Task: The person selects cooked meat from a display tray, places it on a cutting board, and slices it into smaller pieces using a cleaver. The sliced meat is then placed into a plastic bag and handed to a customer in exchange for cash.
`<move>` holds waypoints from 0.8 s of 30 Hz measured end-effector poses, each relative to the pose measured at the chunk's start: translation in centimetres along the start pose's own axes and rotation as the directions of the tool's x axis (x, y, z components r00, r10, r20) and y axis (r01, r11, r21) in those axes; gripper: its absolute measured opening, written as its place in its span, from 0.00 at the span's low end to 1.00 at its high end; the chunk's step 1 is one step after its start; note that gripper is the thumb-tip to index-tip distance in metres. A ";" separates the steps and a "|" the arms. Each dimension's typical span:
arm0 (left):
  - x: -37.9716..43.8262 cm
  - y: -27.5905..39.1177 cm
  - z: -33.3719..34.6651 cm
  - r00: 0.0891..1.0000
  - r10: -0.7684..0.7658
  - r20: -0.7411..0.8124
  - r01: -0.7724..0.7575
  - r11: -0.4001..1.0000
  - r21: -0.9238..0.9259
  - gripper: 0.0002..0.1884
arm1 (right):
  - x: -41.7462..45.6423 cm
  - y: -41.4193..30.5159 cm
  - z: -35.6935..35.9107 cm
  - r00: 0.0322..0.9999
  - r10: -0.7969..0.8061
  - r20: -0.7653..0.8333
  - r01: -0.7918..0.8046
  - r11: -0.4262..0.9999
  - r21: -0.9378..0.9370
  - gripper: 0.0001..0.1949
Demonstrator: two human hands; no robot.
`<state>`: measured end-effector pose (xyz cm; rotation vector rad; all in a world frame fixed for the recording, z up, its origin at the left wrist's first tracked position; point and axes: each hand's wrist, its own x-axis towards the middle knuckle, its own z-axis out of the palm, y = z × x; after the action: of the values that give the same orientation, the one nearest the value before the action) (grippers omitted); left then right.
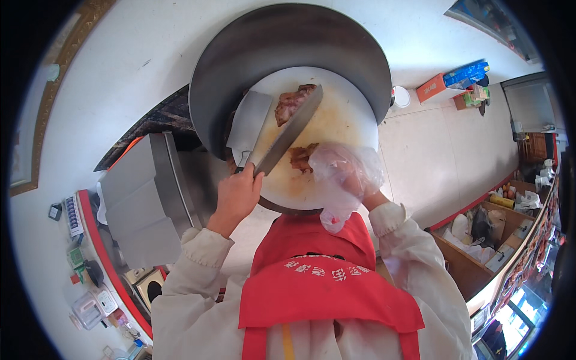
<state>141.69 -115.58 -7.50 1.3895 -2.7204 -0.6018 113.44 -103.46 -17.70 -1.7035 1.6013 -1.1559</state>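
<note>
My left hand [238, 191] is shut on the handle of a long, broad-bladed kitchen knife [292, 128]. The blade slants up to the right over a round white chopping board [342, 112] with brownish stains. Beside the blade's upper end lies a piece of cooked meat [290, 105], partly covered by it. A second knife, a wide cleaver [252, 119], rests at the board's left side. A clear plastic bag covers my right hand [348, 173], which is against the right end of a smaller piece of meat [301, 157]. Bag folds hide the fingers' grip.
A tall curved dark metal wall [288, 36] rises around the board's far side. To the left stands a stainless-steel unit [139, 202]. On the right are a white bucket [400, 96], boxes [434, 88] by the wall, and a wooden compartment [483, 229] holding bags.
</note>
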 end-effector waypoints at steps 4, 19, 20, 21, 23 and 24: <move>-2.7 -1.2 1.7 0.999 0.004 0.036 -0.003 1.000 -0.012 0.13 | -4.8 -0.3 0.6 0.968 0.229 -0.106 -0.231 0.973 -0.007 0.17; -4.9 -2.5 3.0 0.997 0.040 0.069 -0.033 0.995 -0.089 0.13 | 1.1 0.9 4.6 0.926 0.377 0.012 -0.372 0.906 0.200 0.12; -4.8 -2.8 2.7 0.997 0.039 0.066 -0.033 0.995 -0.091 0.13 | 1.3 -0.7 4.3 0.942 0.327 -0.079 -0.320 0.943 0.096 0.12; -4.5 -2.9 2.3 0.997 0.046 0.064 -0.040 0.995 -0.094 0.13 | 1.6 -2.5 3.9 0.949 0.266 -0.169 -0.272 0.962 -0.016 0.13; -3.4 -1.9 1.1 0.996 0.055 0.075 -0.046 0.992 -0.116 0.13 | -1.1 0.8 5.0 0.877 0.375 -0.301 -0.340 0.926 0.163 0.13; -3.1 -1.4 0.6 0.995 0.051 0.085 -0.040 0.991 -0.124 0.13 | -1.2 1.3 5.3 0.856 0.408 -0.318 -0.336 0.906 0.259 0.13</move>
<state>144.58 -113.71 -8.06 1.2997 -2.7202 -0.8298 117.32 -103.42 -21.65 -1.0255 1.8622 -1.4247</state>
